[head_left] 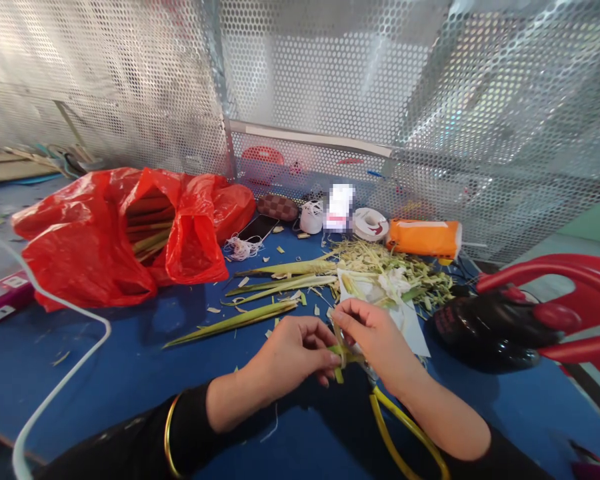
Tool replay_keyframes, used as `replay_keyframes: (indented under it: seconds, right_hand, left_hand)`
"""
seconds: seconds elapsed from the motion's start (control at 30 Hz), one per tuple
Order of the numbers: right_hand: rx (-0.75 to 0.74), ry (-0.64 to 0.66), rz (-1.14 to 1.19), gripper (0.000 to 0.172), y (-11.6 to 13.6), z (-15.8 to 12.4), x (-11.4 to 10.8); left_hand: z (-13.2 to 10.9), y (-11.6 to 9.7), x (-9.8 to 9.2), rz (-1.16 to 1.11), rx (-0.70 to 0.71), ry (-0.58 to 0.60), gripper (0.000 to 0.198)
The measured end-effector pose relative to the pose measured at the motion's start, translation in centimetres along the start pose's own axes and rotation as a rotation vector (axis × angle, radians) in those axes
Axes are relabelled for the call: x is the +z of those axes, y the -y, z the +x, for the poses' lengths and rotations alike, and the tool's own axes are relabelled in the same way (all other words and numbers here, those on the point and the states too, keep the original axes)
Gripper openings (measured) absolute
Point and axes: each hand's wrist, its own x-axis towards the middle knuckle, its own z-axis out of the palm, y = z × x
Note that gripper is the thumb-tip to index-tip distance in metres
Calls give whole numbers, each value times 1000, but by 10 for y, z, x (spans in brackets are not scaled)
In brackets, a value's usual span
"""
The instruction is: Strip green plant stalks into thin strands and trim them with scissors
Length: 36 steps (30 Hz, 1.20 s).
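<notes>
My left hand (pixel 293 350) and my right hand (pixel 375 337) meet over the blue table (pixel 130 373), both pinching a small folded green leaf piece (pixel 341 355). The fingers of both hands are closed on it. Long green leaf strips (pixel 240 320) lie just beyond my left hand. A heap of leaf trimmings (pixel 395 267) and a white paper (pixel 410 320) lie past my right hand. Yellow-handled scissors (pixel 405 427) lie under my right wrist.
A red plastic bag (pixel 95 240) holding more leaves sits at the left. A phone (pixel 257 228), thread spools (pixel 311 217), tape (pixel 371 223) and an orange packet (pixel 423 238) line the perforated metal screen (pixel 330 100). A black bag (pixel 485 333) and red chair (pixel 580 300) stand right. A white cable (pixel 65 380) crosses the left.
</notes>
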Motion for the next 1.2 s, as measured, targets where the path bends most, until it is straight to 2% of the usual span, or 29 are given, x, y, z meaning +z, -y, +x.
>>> replay_keyframes:
  seconds: [0.1,0.17,0.27,0.37,0.53,0.63,0.77,0.97,1.07,1.2]
  right_hand:
    - [32,96,54,17,2,1,-4]
    - [58,104,79,15,2,1,-6]
    - [91,86,120,17,1,2,-6]
    - [62,77,96,15,1,2,-5]
    - [-5,-54,51,12,1,-3,2]
    - [-51,-90,19,10,0,-4,7]
    - [-57,-83,35,11,1,-3,8]
    - [-42,-61,81,11,2,-3,6]
    - [-39,-51,102,11,1,-4,8]
    - [-44,-19,82,8,3,-5,10]
  left_hand:
    - [0,0,1,-37,-4,-37,21]
    - [0,0,2,-46,-14,-42,21]
    - [-1,0,1,-55,-25,-31,19]
    - [-1,1,-1,-65,-53,-22,19]
    - [-2,0,-1,-19,-54,19,15]
    - [-2,1,0,0,-49,46,13]
    - [-2,2,-1,-49,-88,67,18]
    - [-3,-4,-8,-53,-169,191,13]
    - [-4,-2,-6,17,-148,132,22]
    - [-6,0,0,210,-26,67,29]
